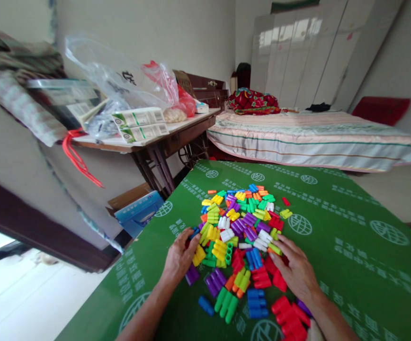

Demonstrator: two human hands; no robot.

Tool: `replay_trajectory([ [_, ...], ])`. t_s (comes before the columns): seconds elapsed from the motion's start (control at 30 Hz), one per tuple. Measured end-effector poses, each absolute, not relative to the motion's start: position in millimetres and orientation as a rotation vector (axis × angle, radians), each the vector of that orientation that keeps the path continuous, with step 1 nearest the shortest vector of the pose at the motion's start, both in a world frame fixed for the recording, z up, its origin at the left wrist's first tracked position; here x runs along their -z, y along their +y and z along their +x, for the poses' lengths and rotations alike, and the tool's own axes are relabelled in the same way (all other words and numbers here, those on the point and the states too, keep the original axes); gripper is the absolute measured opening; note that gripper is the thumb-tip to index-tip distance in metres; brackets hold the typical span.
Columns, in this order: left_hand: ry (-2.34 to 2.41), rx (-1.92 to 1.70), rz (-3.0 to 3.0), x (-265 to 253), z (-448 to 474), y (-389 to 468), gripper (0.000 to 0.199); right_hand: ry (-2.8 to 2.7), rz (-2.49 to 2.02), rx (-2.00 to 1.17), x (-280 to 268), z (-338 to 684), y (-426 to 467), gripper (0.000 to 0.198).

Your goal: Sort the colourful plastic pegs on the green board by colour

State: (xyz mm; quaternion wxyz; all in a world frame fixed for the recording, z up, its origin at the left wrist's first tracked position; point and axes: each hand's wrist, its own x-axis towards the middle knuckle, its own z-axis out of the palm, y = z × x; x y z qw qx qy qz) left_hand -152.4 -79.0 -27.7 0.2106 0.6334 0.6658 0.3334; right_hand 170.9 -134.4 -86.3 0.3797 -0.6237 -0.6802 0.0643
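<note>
A spread of colourful plastic building blocks, shaped like joined tubes, covers the middle of a green board. My left hand is at the left edge of the pile, with thumb and fingers closed about a blue block. Beside its thumb lies a yellow block. On the right side, my right hand rests with fingers stretched over the blocks. Its fingertips touch a lime and orange block. Red blocks lie beneath and beside this hand. Purple blocks and green blocks lie nearer me.
The green board bears white printed characters and globe marks. At left stands a table with plastic bags and white-green boxes. Below it is a blue box. A bed stands beyond the board.
</note>
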Motion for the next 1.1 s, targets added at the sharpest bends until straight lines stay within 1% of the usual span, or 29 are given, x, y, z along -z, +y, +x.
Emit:
replay_trajectory([
  [0.33,2.118,-0.786,2.022,32,-182,-25,0.049,-1.737,-1.582,-0.138,87,171,-134,0.036],
  [0.6,2.306,-0.464,2.098,28,-194,15,0.055,-1.735,-1.608,-0.146,83,169,-136,0.035],
  [0.83,2.429,-0.285,2.1,32,-190,23,0.059,-1.729,-1.618,-0.144,82,169,-137,0.035],
  [1.1,2.442,-0.214,2.143,32,-188,20,0.06,-1.751,-1.611,-0.135,83,170,-136,0.037],
])
